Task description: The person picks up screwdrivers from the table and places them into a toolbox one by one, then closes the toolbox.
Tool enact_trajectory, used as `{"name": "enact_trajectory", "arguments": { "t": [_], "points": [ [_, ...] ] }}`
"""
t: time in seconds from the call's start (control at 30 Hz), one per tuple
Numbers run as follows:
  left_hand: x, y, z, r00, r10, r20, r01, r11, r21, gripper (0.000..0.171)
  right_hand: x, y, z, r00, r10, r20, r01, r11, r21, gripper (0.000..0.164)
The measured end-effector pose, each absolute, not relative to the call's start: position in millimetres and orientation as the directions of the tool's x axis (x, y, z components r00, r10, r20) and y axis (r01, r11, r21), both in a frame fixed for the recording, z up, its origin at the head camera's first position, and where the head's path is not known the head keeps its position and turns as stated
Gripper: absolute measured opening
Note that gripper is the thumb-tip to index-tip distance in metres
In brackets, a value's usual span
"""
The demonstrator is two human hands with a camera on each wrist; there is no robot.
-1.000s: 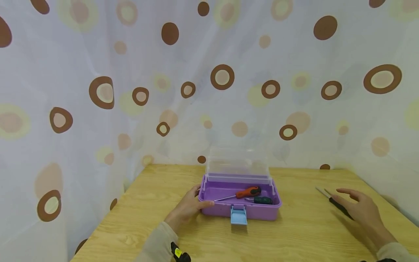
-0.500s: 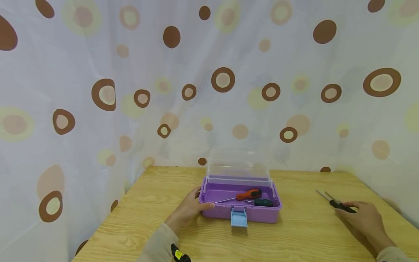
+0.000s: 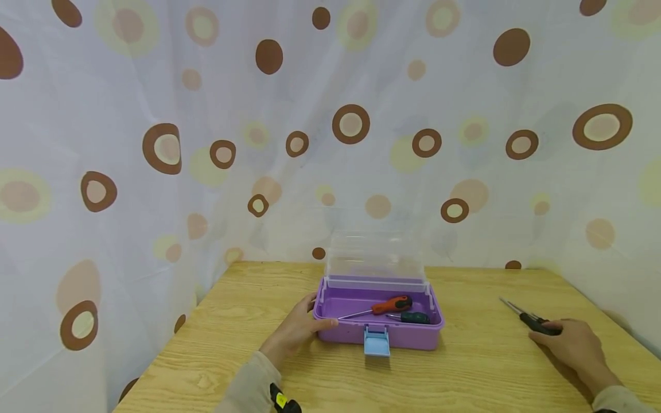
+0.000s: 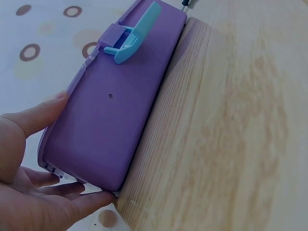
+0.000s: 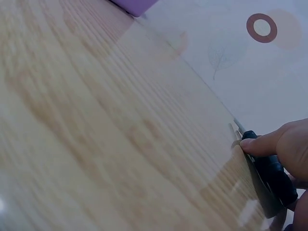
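A purple toolbox (image 3: 351, 332) stands on the table with its clear lid (image 3: 376, 258) raised. My left hand (image 3: 294, 331) holds its left end, thumb on the front rim and fingers round the side. An orange-and-black-handled screwdriver (image 3: 392, 305) and a short dark green-handled screwdriver (image 3: 415, 318) lie inside. Off to the right, my right hand (image 3: 573, 347) grips the black handle of another screwdriver (image 5: 272, 173), its shaft pointing away from me. A second thin shape runs beside that shaft; whether it is another tool or a reflection I cannot tell.
A light blue latch (image 3: 377, 341) hangs down at the toolbox's front. The wooden table (image 3: 475, 378) runs back to a curtain (image 3: 304, 103) with brown circles, which also hangs along both sides. A black-and-yellow item (image 3: 283, 398) sits at the left sleeve.
My right hand has come down onto the black-handled screwdriver and closed its fingers on it; the handle has shifted slightly. My left hand and the toolbox have stayed put.
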State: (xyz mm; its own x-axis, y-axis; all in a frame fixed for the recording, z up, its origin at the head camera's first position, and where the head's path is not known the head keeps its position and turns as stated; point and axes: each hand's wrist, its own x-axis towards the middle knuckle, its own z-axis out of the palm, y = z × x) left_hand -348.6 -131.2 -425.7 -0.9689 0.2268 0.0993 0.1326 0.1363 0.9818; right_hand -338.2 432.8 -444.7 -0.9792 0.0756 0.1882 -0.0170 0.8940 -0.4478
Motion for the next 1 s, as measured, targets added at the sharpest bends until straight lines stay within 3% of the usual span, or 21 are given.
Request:
{"name": "enact_trajectory", "arguments": {
  "t": [0.47,1.0],
  "points": [
    [-346.7,-131.0,-423.5,-0.965,0.24,0.106,0.138,0.121,0.983,0.094,-337.2,433.1,-444.8,-0.965,0.098,0.243,-0.008,0.915,-0.402,0.042],
    [-349.9,-132.6,-426.4,-0.966,0.237,0.099,0.135,0.141,0.981,0.096,-340.8,435.2,-448.7,-0.947,0.127,0.294,-0.004,0.913,-0.408,0.041]
  ]
}}
